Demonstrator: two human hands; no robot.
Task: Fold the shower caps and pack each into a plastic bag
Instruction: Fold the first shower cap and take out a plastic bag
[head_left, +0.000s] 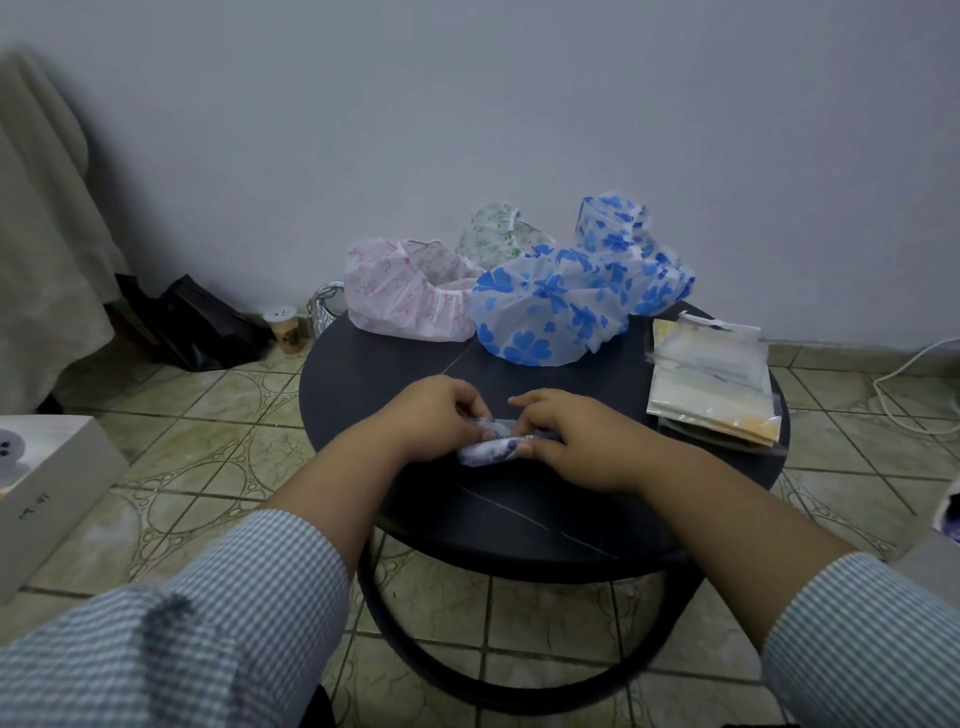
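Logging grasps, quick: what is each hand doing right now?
Left hand: pinching the folded white-and-purple plastic shower cap.
Right hand: gripping the same cap.

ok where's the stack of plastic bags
In the head view, the stack of plastic bags lies at the round table's right edge, right of the blue flowered cap.

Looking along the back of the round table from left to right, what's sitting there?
Pink-patterned shower cap → green-patterned shower cap → large blue-flowered shower cap → stack of plastic bags at the table's right edge.
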